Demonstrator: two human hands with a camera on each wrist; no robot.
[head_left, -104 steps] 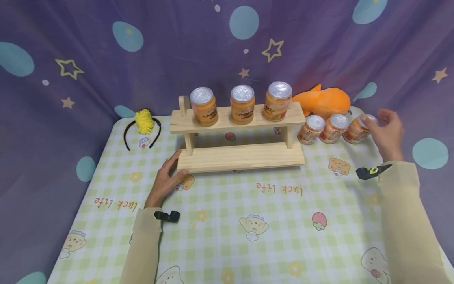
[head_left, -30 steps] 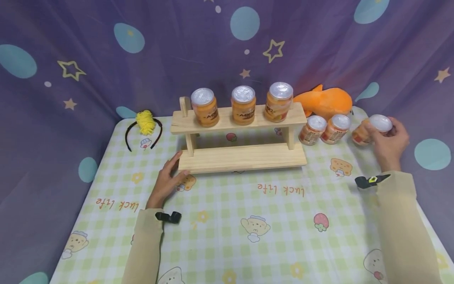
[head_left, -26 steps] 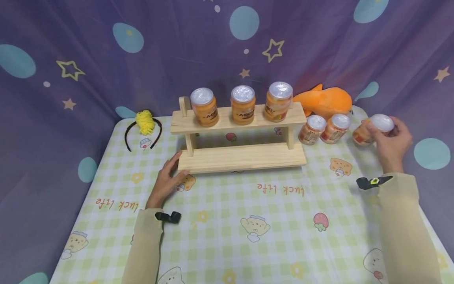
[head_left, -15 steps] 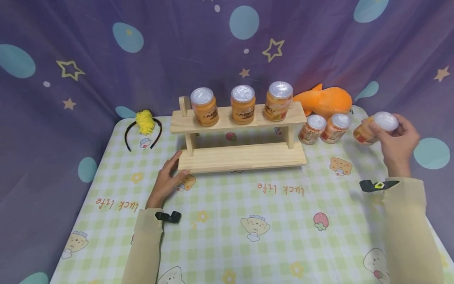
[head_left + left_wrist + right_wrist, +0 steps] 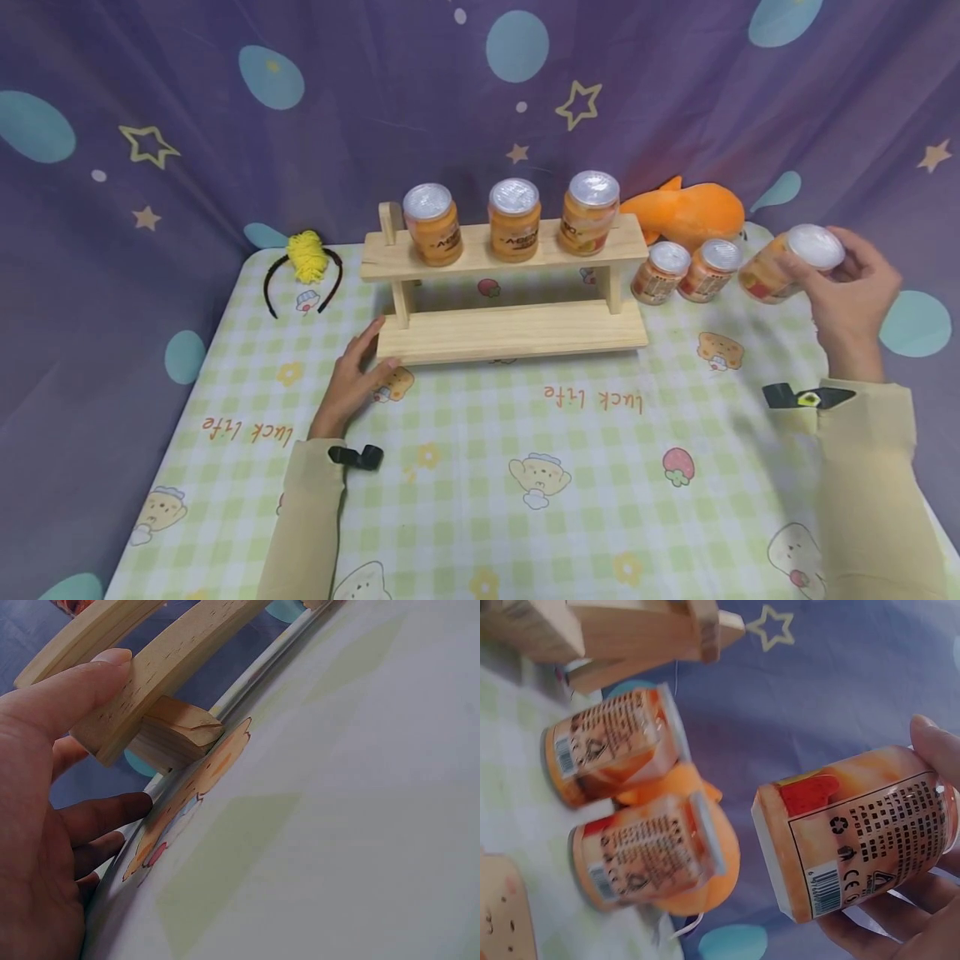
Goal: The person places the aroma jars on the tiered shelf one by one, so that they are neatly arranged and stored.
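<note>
In the head view, my right hand (image 5: 855,292) grips an orange jar (image 5: 772,271) with a silver lid, fingers and thumb round its upper part. The jar tilts, lid towards my palm; the right wrist view shows its printed label with a barcode (image 5: 825,890). Left of it, two similar jars (image 5: 661,275) (image 5: 708,272) stand on the table. My left hand (image 5: 351,379) holds the left end of a two-tier wooden shelf (image 5: 517,330), thumb at the lower board's front edge. Three more jars (image 5: 433,237) (image 5: 514,233) (image 5: 587,227) stand spaced along its upper board.
Behind the two standing jars lies an orange plush toy (image 5: 693,212). A dark headband (image 5: 333,283) with a yellow yarn tuft (image 5: 306,257) is at the back left. Checked cloth (image 5: 465,500) covers the table, and a purple curtain (image 5: 420,108) hangs behind.
My right hand has taken hold of the rightmost jar, drawn it right, away from the other two, then raised and tilted it. The left hand and shelf have stayed in place.
</note>
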